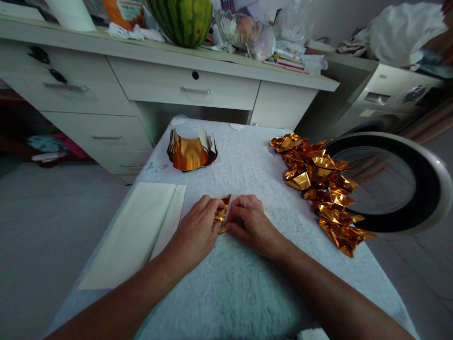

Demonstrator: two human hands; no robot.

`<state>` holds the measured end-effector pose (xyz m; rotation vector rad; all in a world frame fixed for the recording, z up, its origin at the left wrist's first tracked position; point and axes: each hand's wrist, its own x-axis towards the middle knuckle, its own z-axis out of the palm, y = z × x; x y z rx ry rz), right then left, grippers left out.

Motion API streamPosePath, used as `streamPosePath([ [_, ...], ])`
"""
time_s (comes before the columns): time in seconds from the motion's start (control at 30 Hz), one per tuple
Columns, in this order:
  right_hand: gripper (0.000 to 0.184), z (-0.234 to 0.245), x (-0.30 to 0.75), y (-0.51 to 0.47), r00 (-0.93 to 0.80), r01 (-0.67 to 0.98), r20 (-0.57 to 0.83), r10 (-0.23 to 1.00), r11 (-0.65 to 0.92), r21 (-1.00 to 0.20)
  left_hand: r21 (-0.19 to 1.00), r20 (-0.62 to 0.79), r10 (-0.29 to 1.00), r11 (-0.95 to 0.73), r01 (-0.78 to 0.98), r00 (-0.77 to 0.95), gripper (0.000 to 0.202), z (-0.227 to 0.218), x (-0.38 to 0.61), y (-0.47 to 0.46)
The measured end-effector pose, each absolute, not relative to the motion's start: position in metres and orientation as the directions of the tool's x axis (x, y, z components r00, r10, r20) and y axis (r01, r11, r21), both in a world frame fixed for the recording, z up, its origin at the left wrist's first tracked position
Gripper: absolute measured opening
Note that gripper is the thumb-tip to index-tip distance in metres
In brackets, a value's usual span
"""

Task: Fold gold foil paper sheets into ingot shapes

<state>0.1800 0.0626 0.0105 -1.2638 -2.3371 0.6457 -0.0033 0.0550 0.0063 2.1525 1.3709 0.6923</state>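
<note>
Centrally, a small gold foil piece [222, 215] is pinched between two bare hands on a table [247, 288] draped in white textured cloth. The left hand [198, 230] and the right hand [249, 222] are seen knuckles-up, fingers curled narrow and pressed onto the foil from either side, so that only a sliver of it shows between them.

Beyond the hands, a curled stack of gold sheets [191, 152] is set near the table's far edge. A heap of folded gold pieces [318, 189] is strung along the right-hand side, well apart from the hands. Pale cream paper [138, 231] is laid flat just beside the left hand.

Behind the table, a white desk [184, 87] with drawers is crowded with clutter, a watermelon [184, 19] among it. At right, a round washer door [389, 182] is swung open close to the heap.

Most of the foil's shape is hidden under the fingers. The watermelon is cut off by the frame's top, and the desk clutter is too dim to be identified.
</note>
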Motion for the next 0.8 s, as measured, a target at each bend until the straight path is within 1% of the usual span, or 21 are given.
streamPosePath([
  [0.1,0.004,0.011,0.176,0.063,-0.483,0.684,0.121,0.867,0.46,-0.566,0.627,0.11,0.924,-0.35,0.696,0.366,0.014,0.008,-0.003,0.056],
  [0.2,0.007,0.01,0.174,0.064,-0.466,0.7,0.124,0.876,0.45,-0.554,0.579,0.053,0.911,-0.362,0.731,0.409,0.015,0.01,-0.003,0.057],
  [0.33,0.009,0.011,0.172,0.064,-0.45,0.718,0.106,0.887,0.43,-0.547,0.563,-0.007,0.902,-0.353,0.747,0.431,0.015,0.015,-0.004,0.056],
  [0.43,0.01,0.011,0.172,0.064,-0.44,0.73,0.089,0.894,0.414,-0.544,0.583,-0.027,0.897,-0.344,0.736,0.441,0.014,0.018,-0.005,0.056],
  [0.6,0.01,0.01,0.172,0.063,-0.432,0.723,0.107,0.896,0.414,-0.553,0.625,-0.06,0.882,-0.331,0.707,0.467,0.01,0.021,-0.01,0.057],
  [0.8,0.009,0.009,0.171,0.062,-0.416,0.73,0.105,0.903,0.4,-0.554,0.643,-0.067,0.882,-0.319,0.696,0.466,0.001,0.02,-0.011,0.057],
])
